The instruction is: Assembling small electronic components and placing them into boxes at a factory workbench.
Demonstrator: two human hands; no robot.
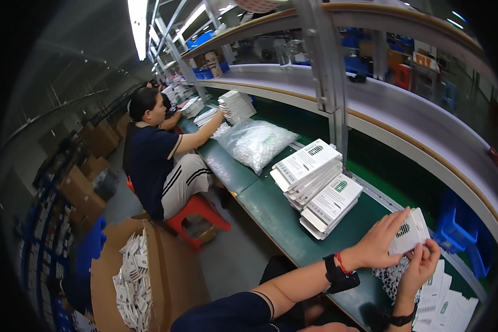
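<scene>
A thin white box [410, 231] with a dark green print is held between my two hands at the right of the green bench. My left hand [377, 239] lies along its left side, fingers stretched over the edge and thumb below. Curled fingers of my right hand [420, 268] grip its lower right corner. Under the hands is a pile of small black-and-white parts [390, 281], partly hidden by them. Flat white cartons [445, 304] lie fanned beside my right wrist. To the left of my left hand rise two stacks of white boxes, a nearer stack [333, 203] and a farther stack [309, 163].
A clear bag of white pieces [263, 145] lies farther along the bench [260, 207]. A co-worker [155, 149] sits there on a red stool [196, 221]. A large cardboard carton [174, 265] of white packets stands at lower left. Blue bins [456, 227] sit under the shelf [426, 138].
</scene>
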